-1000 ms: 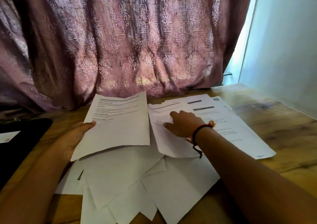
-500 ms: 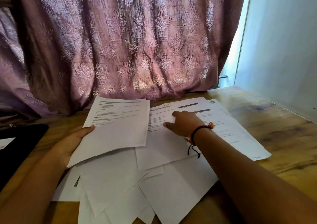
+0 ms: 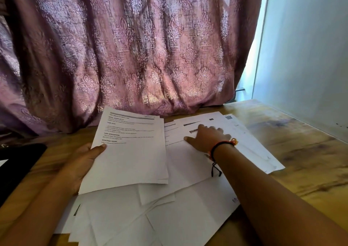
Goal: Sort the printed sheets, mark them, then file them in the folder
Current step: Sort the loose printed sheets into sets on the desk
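Note:
Several white printed sheets (image 3: 188,208) lie spread and overlapping on the wooden table (image 3: 301,151). My left hand (image 3: 82,163) holds a small stack of printed sheets (image 3: 131,151) by its left edge, thumb on top, slightly lifted over the spread. My right hand (image 3: 205,138) lies flat with fingers spread on a printed sheet (image 3: 178,163) just right of that stack. More printed pages (image 3: 250,142) fan out to the right under my right wrist, which wears a black and orange thread band.
A dark flat object (image 3: 17,166), possibly the folder, lies at the table's left edge with a white corner on it. A purple patterned curtain (image 3: 131,57) hangs behind the table. A pale wall (image 3: 310,57) borders the right side.
My right hand slid forward and right over the pages; the sheet under it that curled up earlier now lies flat. The stack in my left hand shifted slightly right.

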